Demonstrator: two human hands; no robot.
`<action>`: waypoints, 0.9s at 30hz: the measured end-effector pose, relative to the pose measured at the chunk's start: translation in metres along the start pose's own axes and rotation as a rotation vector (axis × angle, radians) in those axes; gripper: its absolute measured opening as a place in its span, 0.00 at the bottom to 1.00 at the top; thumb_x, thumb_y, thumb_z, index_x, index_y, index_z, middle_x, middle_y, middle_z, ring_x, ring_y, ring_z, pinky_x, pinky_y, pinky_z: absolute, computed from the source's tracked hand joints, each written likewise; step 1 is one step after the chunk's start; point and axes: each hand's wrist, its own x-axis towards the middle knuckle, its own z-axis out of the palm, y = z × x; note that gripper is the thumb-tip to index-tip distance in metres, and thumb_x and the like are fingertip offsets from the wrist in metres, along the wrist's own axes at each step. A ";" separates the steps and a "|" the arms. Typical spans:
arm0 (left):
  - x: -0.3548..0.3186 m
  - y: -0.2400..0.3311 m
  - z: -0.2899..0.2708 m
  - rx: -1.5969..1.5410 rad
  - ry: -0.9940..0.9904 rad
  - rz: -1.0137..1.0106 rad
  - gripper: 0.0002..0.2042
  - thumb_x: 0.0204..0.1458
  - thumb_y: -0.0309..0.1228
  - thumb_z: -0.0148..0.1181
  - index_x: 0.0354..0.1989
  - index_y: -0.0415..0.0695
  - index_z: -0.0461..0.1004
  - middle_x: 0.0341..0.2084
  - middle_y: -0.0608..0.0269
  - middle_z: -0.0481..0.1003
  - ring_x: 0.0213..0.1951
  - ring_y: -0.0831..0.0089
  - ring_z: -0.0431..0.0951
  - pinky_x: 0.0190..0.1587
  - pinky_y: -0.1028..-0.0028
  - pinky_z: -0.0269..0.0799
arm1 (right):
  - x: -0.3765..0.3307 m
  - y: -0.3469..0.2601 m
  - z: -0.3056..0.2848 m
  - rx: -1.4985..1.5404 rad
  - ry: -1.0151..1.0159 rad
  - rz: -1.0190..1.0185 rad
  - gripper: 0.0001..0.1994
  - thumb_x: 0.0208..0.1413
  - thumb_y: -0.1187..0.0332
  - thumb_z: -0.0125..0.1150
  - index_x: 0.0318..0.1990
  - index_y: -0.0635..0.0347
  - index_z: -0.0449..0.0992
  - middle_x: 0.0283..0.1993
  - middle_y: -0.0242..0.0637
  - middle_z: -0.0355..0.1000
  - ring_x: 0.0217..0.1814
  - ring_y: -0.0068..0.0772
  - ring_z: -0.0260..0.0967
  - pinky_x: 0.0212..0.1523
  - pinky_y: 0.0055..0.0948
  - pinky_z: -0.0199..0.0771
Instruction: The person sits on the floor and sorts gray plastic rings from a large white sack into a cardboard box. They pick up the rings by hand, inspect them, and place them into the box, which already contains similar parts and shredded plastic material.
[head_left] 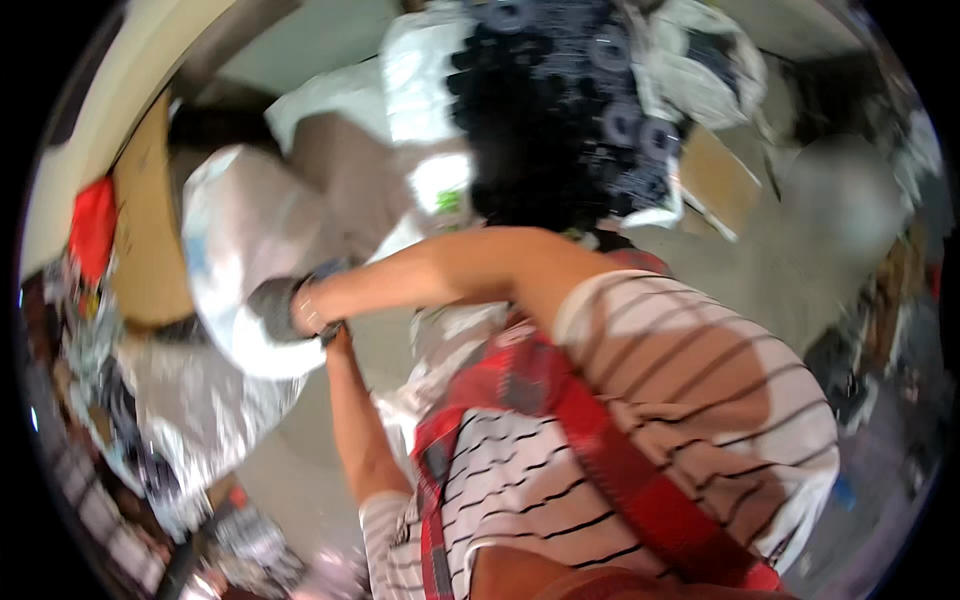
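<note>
My right arm reaches across to the left, and my right hand [277,309], in a dark grey glove, is closed against the side of a large white plastic bag [235,225]. The bag is bulky and pale. My left forearm rises from below and crosses behind my right wrist. Only a blue-grey bit of my left hand [331,268] shows past that wrist, beside the bag, and its fingers are hidden. Motion blurs both hands.
A cardboard sheet [145,225] and a red item [92,230] stand at the left. Crumpled clear plastic [205,410] lies below the bag. Ahead are many black rounded pieces [530,120] and grey rings [622,122]. A white sack [715,60] and cardboard piece [718,178] lie right.
</note>
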 end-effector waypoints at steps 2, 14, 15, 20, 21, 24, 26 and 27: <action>0.029 0.038 -0.006 0.075 0.084 0.073 0.34 0.46 0.47 0.54 0.58 0.38 0.56 0.57 0.58 0.60 0.57 0.64 0.60 0.60 0.66 0.51 | 0.021 -0.002 0.000 0.074 -0.006 0.302 0.12 0.46 0.64 0.50 0.29 0.61 0.76 0.34 0.45 0.72 0.36 0.37 0.70 0.39 0.39 0.69; 0.068 0.013 -0.125 0.694 0.398 -0.178 0.30 0.50 0.53 0.40 0.56 0.45 0.63 0.56 0.58 0.62 0.58 0.62 0.60 0.61 0.61 0.48 | -0.192 0.116 -0.036 0.518 -0.298 0.449 0.15 0.46 0.59 0.50 0.34 0.61 0.74 0.35 0.52 0.71 0.37 0.51 0.69 0.39 0.40 0.69; 0.075 0.007 -0.128 0.852 0.275 -0.171 0.30 0.50 0.54 0.38 0.55 0.45 0.63 0.56 0.58 0.63 0.58 0.62 0.60 0.61 0.60 0.47 | -0.229 0.131 -0.023 0.484 -0.273 0.609 0.15 0.46 0.60 0.49 0.34 0.61 0.74 0.36 0.53 0.71 0.38 0.51 0.70 0.40 0.41 0.69; 0.114 -0.017 -0.118 1.294 -0.186 -0.111 0.29 0.52 0.53 0.36 0.57 0.46 0.61 0.56 0.60 0.62 0.58 0.63 0.60 0.60 0.61 0.50 | -0.388 0.152 -0.016 0.478 -0.399 1.111 0.14 0.43 0.59 0.53 0.33 0.59 0.74 0.35 0.50 0.72 0.38 0.49 0.70 0.40 0.39 0.69; 0.120 -0.022 -0.116 1.062 -0.096 -0.169 0.29 0.52 0.53 0.37 0.57 0.47 0.62 0.56 0.61 0.62 0.57 0.63 0.61 0.59 0.61 0.51 | -0.409 0.151 -0.018 0.472 -0.394 1.142 0.14 0.42 0.59 0.53 0.34 0.59 0.74 0.35 0.49 0.72 0.39 0.49 0.70 0.40 0.39 0.69; 0.118 -0.066 -0.120 -0.893 0.294 -0.321 0.29 0.51 0.53 0.40 0.56 0.47 0.63 0.54 0.62 0.64 0.54 0.62 0.64 0.56 0.61 0.56 | -0.457 0.144 -0.056 0.447 -0.349 1.205 0.15 0.42 0.59 0.54 0.34 0.58 0.73 0.36 0.49 0.72 0.40 0.49 0.70 0.41 0.40 0.68; 0.101 -0.073 -0.133 -1.198 0.280 -0.363 0.28 0.51 0.54 0.41 0.55 0.48 0.63 0.53 0.62 0.65 0.53 0.62 0.65 0.55 0.61 0.60 | -0.491 0.145 -0.061 0.499 -0.227 1.230 0.14 0.42 0.60 0.54 0.34 0.59 0.73 0.35 0.48 0.72 0.39 0.49 0.69 0.40 0.40 0.68; 0.099 -0.046 -0.118 -1.180 0.303 -0.405 0.29 0.50 0.53 0.43 0.56 0.48 0.63 0.54 0.63 0.65 0.54 0.61 0.64 0.55 0.60 0.58 | -0.511 0.148 -0.055 0.512 -0.162 1.246 0.14 0.42 0.60 0.54 0.34 0.59 0.73 0.34 0.48 0.72 0.38 0.49 0.69 0.39 0.40 0.68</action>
